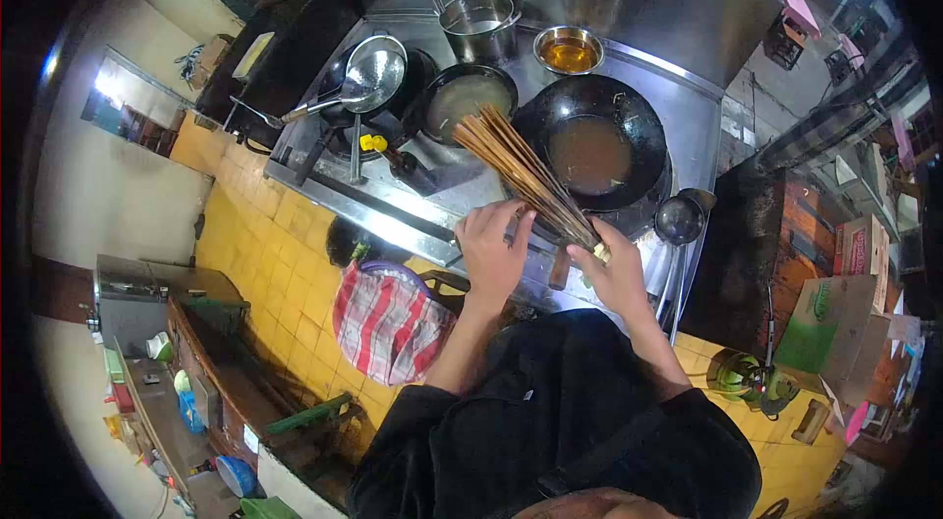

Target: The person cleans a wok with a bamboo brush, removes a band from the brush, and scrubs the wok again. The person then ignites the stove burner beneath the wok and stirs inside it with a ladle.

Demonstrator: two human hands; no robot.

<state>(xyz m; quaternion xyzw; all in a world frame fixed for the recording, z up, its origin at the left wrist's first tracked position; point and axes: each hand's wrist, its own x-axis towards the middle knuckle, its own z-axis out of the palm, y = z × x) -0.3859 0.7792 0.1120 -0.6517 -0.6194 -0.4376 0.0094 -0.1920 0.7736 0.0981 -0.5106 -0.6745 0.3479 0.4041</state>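
Note:
A bundle of thin brown sticks (521, 165) slants over the stove, its spread end toward the upper left and its narrow end at my right hand (617, 272). The fingers of my right hand are wrapped round that narrow end. My left hand (493, 249) is just below and left of the bundle, its fingers curled; whether it touches the sticks I cannot tell. Behind the bundle sits a large black wok (638, 116) with brownish liquid. A smaller pan (471, 92) of cloudy liquid is at its left.
Around the stove stand a steel pot (478, 43), a bowl of amber liquid (569, 53), a strainer (374, 74), a dark bottle with a yellow top (411, 171) and a black ladle (679, 219). A red-checked cloth (388, 323) covers something at the lower left.

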